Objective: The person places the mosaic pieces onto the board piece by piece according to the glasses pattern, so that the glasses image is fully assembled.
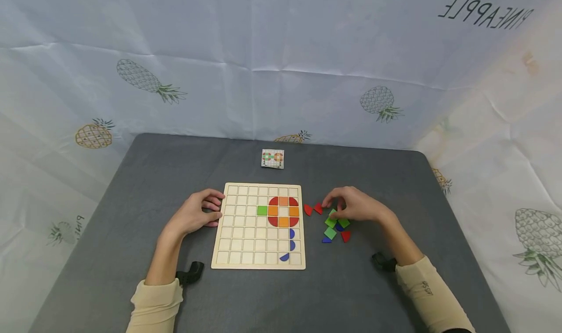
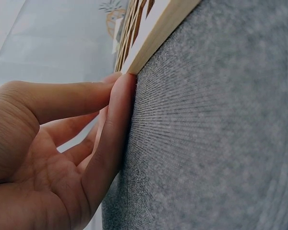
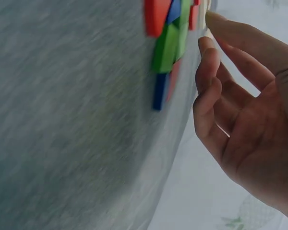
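Note:
A light wooden grid board (image 1: 241,247) lies on the table, and the fingertips and thumb of my left hand (image 1: 193,213) touch its left edge. On its right half, orange squares (image 1: 283,222) and red rounded corners (image 1: 273,221) form a ring, with a green square (image 1: 262,210) beside it. Blue half-round pieces (image 1: 292,245) run down below the ring. My right hand (image 1: 357,204) hovers with bent fingers over loose pieces, including green squares (image 1: 330,233), a red piece (image 1: 346,236) and a blue piece (image 1: 326,240). In the right wrist view, nothing shows between its fingertips.
A small printed card (image 1: 272,159) with a coloured pattern lies behind the board. Two red pieces (image 1: 308,210) sit close to the board's right edge. The dark grey table (image 1: 351,294) meets a pineapple-print cloth (image 1: 281,40) at the back and sides.

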`<state>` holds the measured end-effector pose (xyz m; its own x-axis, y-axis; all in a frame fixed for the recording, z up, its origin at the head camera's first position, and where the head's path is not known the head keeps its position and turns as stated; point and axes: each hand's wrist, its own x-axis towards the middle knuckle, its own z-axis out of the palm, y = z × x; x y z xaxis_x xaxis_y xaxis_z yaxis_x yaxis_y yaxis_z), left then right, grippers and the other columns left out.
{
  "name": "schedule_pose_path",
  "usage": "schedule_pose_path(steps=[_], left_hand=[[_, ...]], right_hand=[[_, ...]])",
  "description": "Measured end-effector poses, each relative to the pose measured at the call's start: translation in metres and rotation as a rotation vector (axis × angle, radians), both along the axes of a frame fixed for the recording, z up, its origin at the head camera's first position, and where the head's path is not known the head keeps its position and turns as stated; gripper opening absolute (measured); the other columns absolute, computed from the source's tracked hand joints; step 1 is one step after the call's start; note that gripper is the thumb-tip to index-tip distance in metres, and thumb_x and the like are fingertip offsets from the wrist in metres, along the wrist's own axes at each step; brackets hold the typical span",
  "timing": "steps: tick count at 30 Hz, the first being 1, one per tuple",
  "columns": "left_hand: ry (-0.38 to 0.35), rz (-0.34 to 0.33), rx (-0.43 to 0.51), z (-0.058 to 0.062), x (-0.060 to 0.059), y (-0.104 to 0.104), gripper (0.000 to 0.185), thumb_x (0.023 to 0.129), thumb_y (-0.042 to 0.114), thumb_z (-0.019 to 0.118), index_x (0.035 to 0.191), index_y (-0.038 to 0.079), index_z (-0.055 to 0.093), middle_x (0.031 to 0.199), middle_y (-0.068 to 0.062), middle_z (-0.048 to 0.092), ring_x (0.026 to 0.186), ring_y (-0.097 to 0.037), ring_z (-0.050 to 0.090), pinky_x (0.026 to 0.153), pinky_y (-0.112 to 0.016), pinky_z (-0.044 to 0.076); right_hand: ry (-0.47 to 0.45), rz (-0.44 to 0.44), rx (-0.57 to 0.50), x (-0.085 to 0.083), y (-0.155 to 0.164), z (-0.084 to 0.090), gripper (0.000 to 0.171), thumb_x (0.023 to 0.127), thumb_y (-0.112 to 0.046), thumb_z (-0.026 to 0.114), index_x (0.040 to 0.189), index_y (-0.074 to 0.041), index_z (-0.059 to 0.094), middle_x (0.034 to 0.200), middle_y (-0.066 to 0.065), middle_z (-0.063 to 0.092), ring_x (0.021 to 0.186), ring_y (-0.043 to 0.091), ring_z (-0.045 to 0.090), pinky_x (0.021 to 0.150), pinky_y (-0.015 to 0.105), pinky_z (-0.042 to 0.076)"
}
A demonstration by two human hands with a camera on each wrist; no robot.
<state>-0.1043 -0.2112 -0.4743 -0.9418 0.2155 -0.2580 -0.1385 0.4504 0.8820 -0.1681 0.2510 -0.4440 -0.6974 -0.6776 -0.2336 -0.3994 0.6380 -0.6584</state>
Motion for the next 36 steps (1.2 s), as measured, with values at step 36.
schedule_pose_path(steps=[36], left_hand=[[-0.016, 0.006, 0.002, 0.001, -0.001, 0.001, 0.047, 0.098, -0.007, 0.073, 0.143, -0.005, 0.058, 0.126, -0.026, 0.059, 0.106, -0.031, 0.063, 0.073, -0.032, 0.069]], right_hand=[[0.124, -0.04, 0.01, -0.009, 0.007, -0.011, 0.027, 0.097, -0.018, 0.083, 0.122, -0.011, 0.078, 0.103, 0.002, 0.073, 0.068, 0.003, 0.055, 0.063, 0.023, 0.05]])
